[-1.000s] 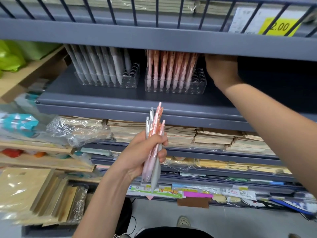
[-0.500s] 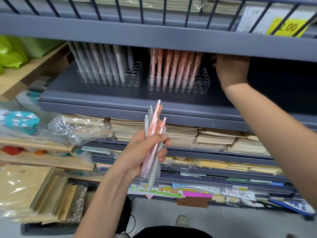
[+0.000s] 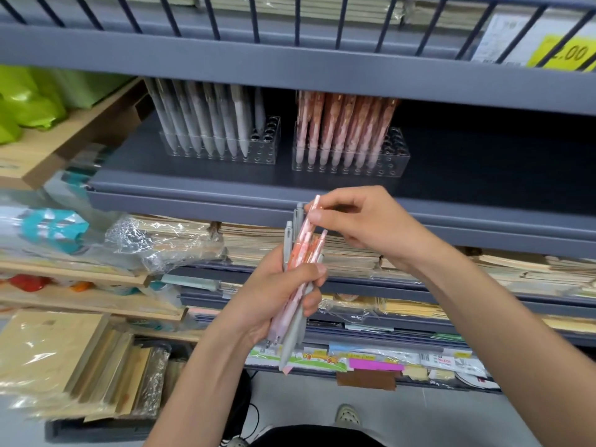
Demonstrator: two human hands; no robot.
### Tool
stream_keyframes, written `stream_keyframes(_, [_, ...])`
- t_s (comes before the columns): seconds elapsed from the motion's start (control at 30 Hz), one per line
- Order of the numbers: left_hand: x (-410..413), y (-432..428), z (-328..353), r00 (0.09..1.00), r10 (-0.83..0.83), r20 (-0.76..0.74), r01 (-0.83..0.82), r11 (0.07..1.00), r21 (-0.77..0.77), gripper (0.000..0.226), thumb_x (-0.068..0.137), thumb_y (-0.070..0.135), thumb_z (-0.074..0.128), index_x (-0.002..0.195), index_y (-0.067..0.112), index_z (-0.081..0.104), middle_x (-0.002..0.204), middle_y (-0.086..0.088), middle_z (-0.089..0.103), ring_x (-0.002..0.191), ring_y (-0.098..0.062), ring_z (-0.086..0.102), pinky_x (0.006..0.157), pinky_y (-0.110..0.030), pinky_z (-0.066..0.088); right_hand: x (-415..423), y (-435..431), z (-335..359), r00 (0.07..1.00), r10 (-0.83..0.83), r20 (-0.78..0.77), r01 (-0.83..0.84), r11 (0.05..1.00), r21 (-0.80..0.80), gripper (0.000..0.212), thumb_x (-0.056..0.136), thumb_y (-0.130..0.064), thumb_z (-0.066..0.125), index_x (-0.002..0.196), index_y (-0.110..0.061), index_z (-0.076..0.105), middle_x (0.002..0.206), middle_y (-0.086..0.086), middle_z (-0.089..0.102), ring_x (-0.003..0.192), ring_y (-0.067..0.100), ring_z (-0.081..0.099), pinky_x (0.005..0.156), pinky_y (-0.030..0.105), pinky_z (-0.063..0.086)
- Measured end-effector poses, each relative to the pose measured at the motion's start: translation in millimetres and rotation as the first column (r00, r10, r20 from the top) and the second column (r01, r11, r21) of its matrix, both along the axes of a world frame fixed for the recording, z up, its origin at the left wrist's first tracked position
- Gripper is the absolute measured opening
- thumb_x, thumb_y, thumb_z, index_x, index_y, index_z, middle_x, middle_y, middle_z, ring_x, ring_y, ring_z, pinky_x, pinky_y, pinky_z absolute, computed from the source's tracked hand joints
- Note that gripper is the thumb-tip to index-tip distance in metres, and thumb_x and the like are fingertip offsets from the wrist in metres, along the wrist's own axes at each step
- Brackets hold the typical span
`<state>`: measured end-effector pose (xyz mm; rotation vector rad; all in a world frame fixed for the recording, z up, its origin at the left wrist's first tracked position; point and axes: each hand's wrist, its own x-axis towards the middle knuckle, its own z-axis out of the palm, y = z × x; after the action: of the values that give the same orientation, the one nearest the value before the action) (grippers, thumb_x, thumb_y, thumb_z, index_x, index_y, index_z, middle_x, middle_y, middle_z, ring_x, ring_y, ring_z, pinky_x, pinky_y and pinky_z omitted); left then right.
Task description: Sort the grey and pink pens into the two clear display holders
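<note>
My left hand (image 3: 274,295) grips a bundle of grey and pink pens (image 3: 298,275) upright in front of the shelves. My right hand (image 3: 361,224) pinches the top of one pink pen (image 3: 314,209) in that bundle. On the dark shelf above stand two clear holders. The left holder (image 3: 258,146) carries several grey pens (image 3: 206,121) and has free holes at its right end. The right holder (image 3: 396,156) carries several pink pens (image 3: 345,124), also with free holes at its right end.
A grey shelf rail (image 3: 290,62) hangs low over the holders. Stacks of notebooks (image 3: 348,250) fill the shelves below. Plastic-wrapped goods (image 3: 154,240) and wooden racks (image 3: 80,285) sit at the left. A yellow price tag (image 3: 567,53) is at the top right.
My right hand has come down from the shelf beside the pink holder to the bundle and taken hold of a pink pen's top. The left hand stays put.
</note>
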<state>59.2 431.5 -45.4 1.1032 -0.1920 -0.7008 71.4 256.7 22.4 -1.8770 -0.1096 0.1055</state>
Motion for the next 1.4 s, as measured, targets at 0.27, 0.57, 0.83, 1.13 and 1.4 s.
stream_keyframes(0.27, [4,2,0,0.997,-0.075,0.000,0.075,0.996,0.045,0.025,0.083,0.009,0.070,0.096,0.011,0.049,0.071,-0.008,0.058,0.047,-0.018,0.047,0.046,-0.028,0.043,3,-11,-3,0.970,-0.243,0.009,0.231,0.930,0.286,0.019,0.091,-0.022,0.067,0.096,-0.004,0.069,0.089,0.020,0.069,0.062,0.018,0.057,0.049,0.027,0.047])
stream_keyframes(0.57, [7,-11,3,0.999,-0.054,-0.008,0.055,0.995,0.083,0.019,0.087,0.006,0.067,0.089,0.009,0.047,0.069,-0.006,0.056,0.045,-0.016,0.046,0.044,-0.026,0.041,7,-74,19,0.553,-0.773,0.310,0.509,0.608,0.610,0.004,0.093,-0.013,0.060,0.091,-0.012,0.057,0.073,0.002,0.071,0.066,0.024,0.069,0.065,0.034,0.057])
stream_keyframes(0.83, [6,-23,5,1.000,-0.026,-0.006,0.027,0.993,0.119,0.016,0.095,-0.001,0.058,0.090,0.008,0.046,0.068,-0.006,0.055,0.044,-0.015,0.045,0.043,-0.026,0.040,28,-102,13,0.426,-0.751,0.504,0.516,0.660,0.546,0.011,0.089,-0.007,0.056,0.099,-0.011,0.056,0.079,-0.002,0.071,0.082,0.032,0.071,0.077,0.040,0.058])
stream_keyframes(1.13, [4,-27,6,1.000,0.011,-0.020,-0.009,0.996,0.084,0.022,0.084,0.007,0.067,0.090,0.009,0.045,0.069,-0.005,0.056,0.044,-0.016,0.045,0.042,-0.026,0.040,63,-112,22,0.623,-0.601,0.500,0.720,0.691,-0.066,0.023,0.084,-0.026,0.056,0.089,-0.016,0.075,0.094,0.011,0.074,0.095,0.030,0.068,0.094,0.048,0.050])
stream_keyframes(1.4, [0,-27,4,1.000,0.016,-0.019,-0.015,0.998,0.062,0.022,0.084,0.007,0.065,0.092,0.010,0.045,0.069,-0.006,0.055,0.045,-0.016,0.044,0.043,-0.026,0.039,93,-99,39,0.737,-0.416,0.533,0.631,0.707,-0.319,0.012,0.098,-0.034,0.049,0.098,-0.024,0.056,0.114,0.009,0.067,0.109,0.021,0.057,0.091,0.017,0.032])
